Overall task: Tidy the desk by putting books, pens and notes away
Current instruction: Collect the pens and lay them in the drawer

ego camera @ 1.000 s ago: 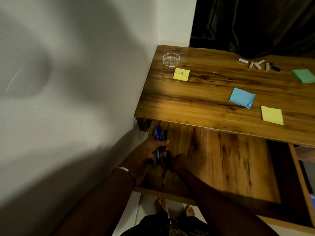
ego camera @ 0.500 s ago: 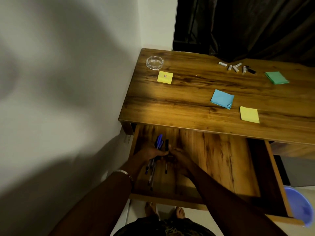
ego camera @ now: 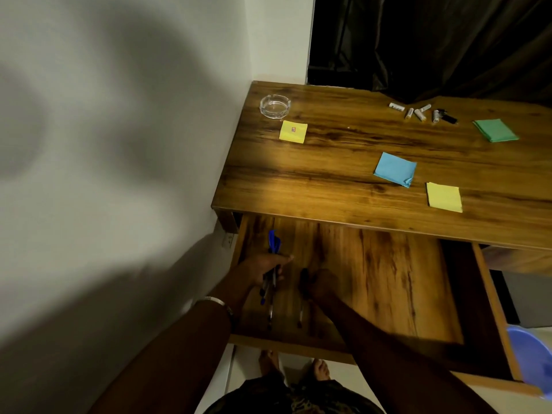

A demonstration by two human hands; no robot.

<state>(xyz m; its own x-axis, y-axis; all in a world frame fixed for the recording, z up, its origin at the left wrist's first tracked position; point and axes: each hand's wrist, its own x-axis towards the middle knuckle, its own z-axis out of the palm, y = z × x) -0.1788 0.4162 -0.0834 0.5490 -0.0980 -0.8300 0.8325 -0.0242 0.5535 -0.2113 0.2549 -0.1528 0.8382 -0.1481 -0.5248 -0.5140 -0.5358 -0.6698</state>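
My left hand (ego camera: 263, 268) grips a bunch of pens (ego camera: 274, 243) with blue caps, low over the left part of the open wooden drawer (ego camera: 388, 282). My right hand (ego camera: 322, 283) sits close beside it and holds a dark pen (ego camera: 304, 282) that points down toward the drawer's front. On the desk top (ego camera: 343, 180) lie sticky note pads: a yellow one (ego camera: 293, 132) near the back left, a blue one (ego camera: 395, 169), another yellow one (ego camera: 444, 196) and a green one (ego camera: 495, 130).
A glass ashtray (ego camera: 274, 106) stands at the desk's back left corner. Several small batteries and a dark item (ego camera: 424, 111) lie at the back. A wall runs along the left. A blue plastic tub (ego camera: 531, 357) sits on the floor at the right.
My hands have drawn apart inside the drawer. The right hand now holds one dark pen away from the bunch in my left hand.
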